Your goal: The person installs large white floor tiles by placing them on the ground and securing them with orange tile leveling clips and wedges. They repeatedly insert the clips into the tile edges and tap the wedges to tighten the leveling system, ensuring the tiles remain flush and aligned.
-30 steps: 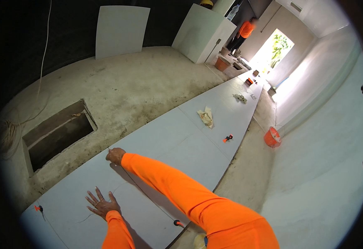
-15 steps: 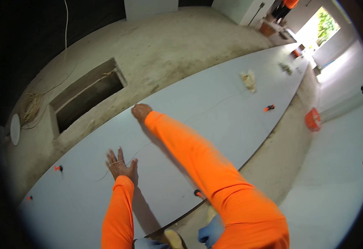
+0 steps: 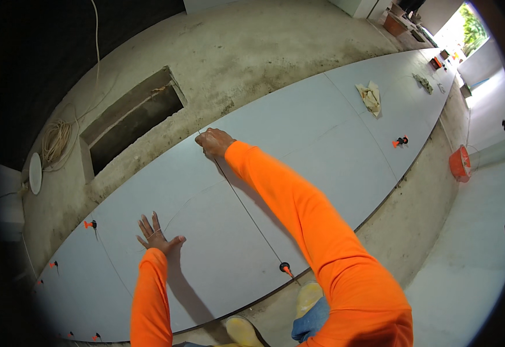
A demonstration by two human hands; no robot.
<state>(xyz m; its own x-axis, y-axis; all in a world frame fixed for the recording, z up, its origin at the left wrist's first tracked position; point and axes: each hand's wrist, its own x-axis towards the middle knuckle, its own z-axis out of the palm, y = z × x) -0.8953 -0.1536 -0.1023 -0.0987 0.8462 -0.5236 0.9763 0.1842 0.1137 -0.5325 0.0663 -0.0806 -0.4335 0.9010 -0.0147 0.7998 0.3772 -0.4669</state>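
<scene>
My left hand (image 3: 157,238) lies palm down on a large pale grey tile (image 3: 206,254), its fingers spread. A thin string (image 3: 158,231) crosses its fingers and trails loosely over the tile. At the far edge of the tiles, my right hand (image 3: 215,143) is closed over a dark seam (image 3: 252,221) between two tiles. Its fingers are curled, and whatever they hold is hidden. Where the seam meets the near edge, an orange and black tile leveling clip (image 3: 285,268) stands up. Another such clip (image 3: 92,224) sits in the seam left of my left hand.
Beyond the tiles is bare concrete with a rectangular pit (image 3: 134,124), a coil of cord (image 3: 57,140) beside it. A crumpled bag (image 3: 370,98) and another clip (image 3: 401,141) lie on tiles to the right. An orange bucket (image 3: 460,163) stands by the wall. A person's dark-clothed legs (image 3: 411,7) show far off.
The view has shifted, and the seam beneath my right forearm now shows. My left hand has slid a little left across the tile, still spread. My right hand stays near the far edge.
</scene>
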